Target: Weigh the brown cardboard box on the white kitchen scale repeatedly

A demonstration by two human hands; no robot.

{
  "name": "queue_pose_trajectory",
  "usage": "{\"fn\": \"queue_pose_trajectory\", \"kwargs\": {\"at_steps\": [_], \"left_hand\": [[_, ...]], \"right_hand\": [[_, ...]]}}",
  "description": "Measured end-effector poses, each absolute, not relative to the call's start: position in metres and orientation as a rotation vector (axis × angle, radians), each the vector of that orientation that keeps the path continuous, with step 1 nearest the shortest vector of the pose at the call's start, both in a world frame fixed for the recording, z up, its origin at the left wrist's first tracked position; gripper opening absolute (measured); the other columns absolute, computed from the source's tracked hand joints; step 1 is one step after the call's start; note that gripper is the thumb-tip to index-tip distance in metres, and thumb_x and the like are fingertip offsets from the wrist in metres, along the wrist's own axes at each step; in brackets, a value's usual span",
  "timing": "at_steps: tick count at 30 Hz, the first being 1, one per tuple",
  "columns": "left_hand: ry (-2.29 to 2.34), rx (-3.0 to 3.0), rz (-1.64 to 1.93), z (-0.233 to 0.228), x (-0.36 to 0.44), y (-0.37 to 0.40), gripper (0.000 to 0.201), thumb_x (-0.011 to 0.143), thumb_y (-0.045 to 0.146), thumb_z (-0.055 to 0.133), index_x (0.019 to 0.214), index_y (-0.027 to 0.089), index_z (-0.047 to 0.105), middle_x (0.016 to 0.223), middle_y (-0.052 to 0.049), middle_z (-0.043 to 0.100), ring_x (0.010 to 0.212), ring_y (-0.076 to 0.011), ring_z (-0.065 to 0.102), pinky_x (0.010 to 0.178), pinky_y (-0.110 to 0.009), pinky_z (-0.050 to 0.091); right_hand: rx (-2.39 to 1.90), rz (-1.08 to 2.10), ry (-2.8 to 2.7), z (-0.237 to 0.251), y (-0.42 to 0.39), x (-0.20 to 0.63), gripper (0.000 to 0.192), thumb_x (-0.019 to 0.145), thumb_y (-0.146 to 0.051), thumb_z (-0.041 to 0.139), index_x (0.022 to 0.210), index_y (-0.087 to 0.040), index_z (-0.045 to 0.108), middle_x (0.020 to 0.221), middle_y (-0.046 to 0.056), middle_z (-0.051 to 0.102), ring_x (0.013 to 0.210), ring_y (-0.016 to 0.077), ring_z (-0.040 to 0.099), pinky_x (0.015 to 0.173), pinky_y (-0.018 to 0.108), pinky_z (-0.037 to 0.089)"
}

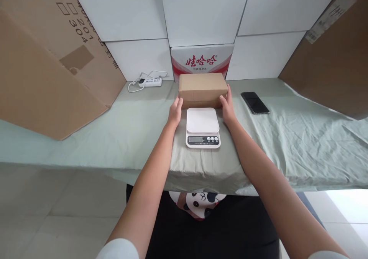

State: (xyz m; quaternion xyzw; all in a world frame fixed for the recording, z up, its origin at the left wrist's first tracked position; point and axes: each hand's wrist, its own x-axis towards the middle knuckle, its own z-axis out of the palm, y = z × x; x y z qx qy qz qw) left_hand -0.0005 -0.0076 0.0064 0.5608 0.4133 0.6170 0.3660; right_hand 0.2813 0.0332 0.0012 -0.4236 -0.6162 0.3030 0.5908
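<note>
A small brown cardboard box (202,94) sits behind a white kitchen scale (202,121) on the cloth-covered table. My left hand (176,109) grips the box at its left end, thumb on the front face. At the opposite end my right hand (227,102) holds it the same way, fingers around the side. Both hands are closed on the box; the fingers behind it are partly hidden. Nothing lies on the scale's plate, and its display looks blank. Whether the box rests on the table or is slightly raised, I cannot tell.
Behind the box stands a white and red carton (202,58) against white panels. A black phone (255,102) lies to the right, a power strip with a cable (150,82) to the back left. Large cardboard boxes flank the table, left (51,71) and right (330,59).
</note>
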Motion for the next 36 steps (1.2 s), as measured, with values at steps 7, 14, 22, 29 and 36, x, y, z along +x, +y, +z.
{"fn": "queue_pose_trajectory", "kwargs": {"at_steps": [7, 14, 22, 29, 36], "left_hand": [[1.005, 1.578, 1.646, 0.04, 0.005, -0.067, 0.103, 0.097, 0.093, 0.06, 0.173, 0.024, 0.059, 0.181, -0.016, 0.061, 0.175, -0.0404, 0.052, 0.145, -0.053, 0.041], [1.067, 1.495, 1.581, 0.028, 0.0, -0.142, 0.089, 0.104, 0.086, 0.055, 0.171, 0.028, 0.062, 0.176, -0.014, 0.068, 0.173, -0.0384, 0.055, 0.143, -0.054, 0.049], [1.112, 1.456, 1.586, 0.016, -0.005, -0.164, 0.087, 0.105, 0.083, 0.057, 0.171, 0.026, 0.063, 0.178, -0.015, 0.065, 0.173, -0.0403, 0.054, 0.146, -0.057, 0.044], [1.162, 1.451, 1.662, 0.018, -0.003, -0.162, 0.092, 0.104, 0.085, 0.056, 0.175, 0.027, 0.059, 0.181, -0.014, 0.062, 0.174, -0.0397, 0.054, 0.146, -0.053, 0.044], [1.191, 1.495, 1.528, 0.027, -0.002, -0.164, 0.085, 0.107, 0.087, 0.048, 0.169, 0.03, 0.066, 0.173, -0.011, 0.071, 0.168, -0.0406, 0.061, 0.139, -0.056, 0.052]], "right_hand": [[-0.882, 0.489, -1.458, 0.023, -0.028, 0.285, 0.112, 0.096, -0.093, 0.058, 0.187, -0.04, 0.022, 0.198, 0.006, 0.033, 0.187, 0.0375, 0.028, 0.154, 0.068, 0.023], [-0.905, 0.487, -1.464, -0.002, -0.096, 0.303, 0.093, 0.101, -0.08, 0.065, 0.183, -0.046, 0.037, 0.193, 0.006, 0.044, 0.179, 0.0423, 0.045, 0.145, 0.073, 0.042], [-0.979, 0.44, -1.454, 0.008, -0.118, 0.297, 0.084, 0.102, -0.075, 0.063, 0.178, -0.042, 0.047, 0.187, 0.009, 0.051, 0.174, 0.0437, 0.05, 0.138, 0.07, 0.05], [-0.968, 0.401, -1.412, 0.011, -0.118, 0.298, 0.078, 0.103, -0.077, 0.057, 0.174, -0.046, 0.05, 0.172, 0.008, 0.065, 0.153, 0.0442, 0.067, 0.131, 0.076, 0.055], [-0.993, 0.363, -1.453, 0.024, -0.122, 0.299, 0.075, 0.106, -0.078, 0.055, 0.172, -0.042, 0.058, 0.178, 0.007, 0.061, 0.173, 0.0441, 0.05, 0.143, 0.073, 0.043]]}}
